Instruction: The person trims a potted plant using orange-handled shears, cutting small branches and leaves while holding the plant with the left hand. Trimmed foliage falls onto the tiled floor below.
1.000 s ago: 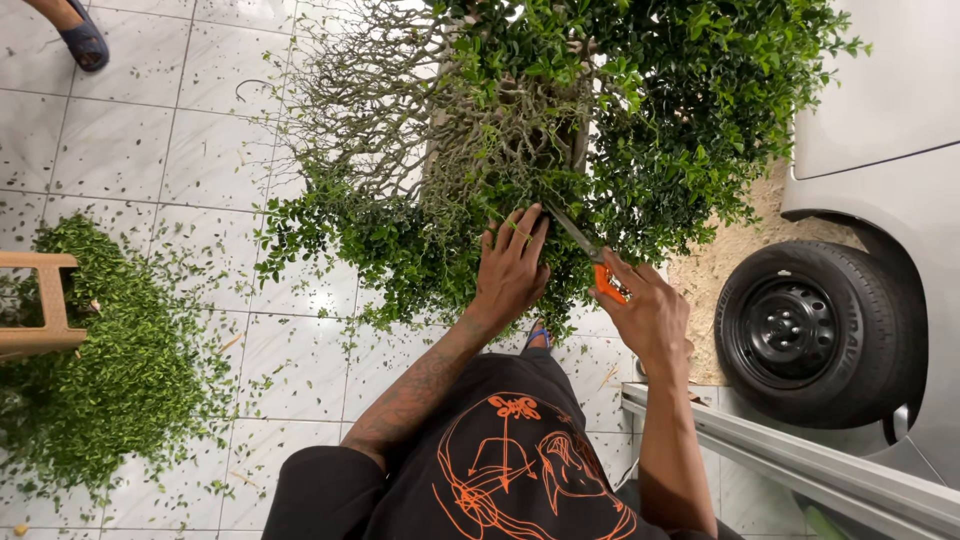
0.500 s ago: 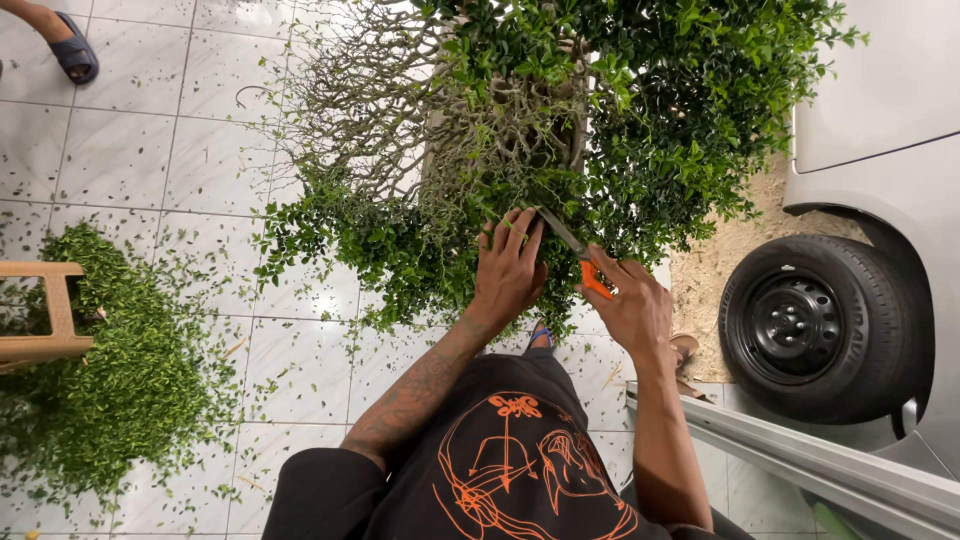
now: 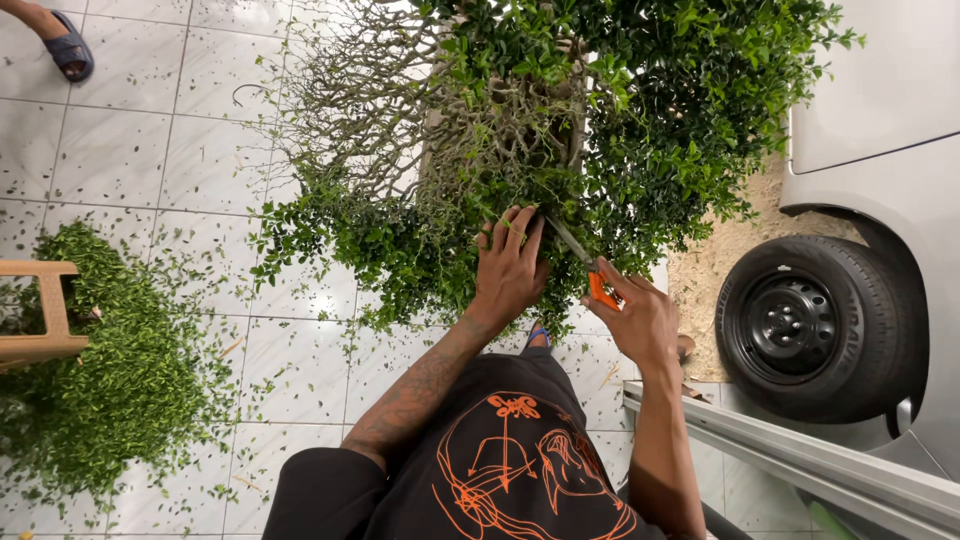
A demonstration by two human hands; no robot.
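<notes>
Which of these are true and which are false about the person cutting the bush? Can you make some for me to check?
1. The right hand holds scissors with orange handles. True.
2. The left hand rests flat on the floor. False: it is in the leaves of the bush.
3. A pile of cut leaves lies on the tiled floor. True.
4. A bicycle stands beside the bush. False: a car wheel is there.

One bush (image 3: 560,130), one pair of scissors (image 3: 590,270), two hands, one wheel (image 3: 805,325), one leaf pile (image 3: 110,370), one stool (image 3: 45,310)
</notes>
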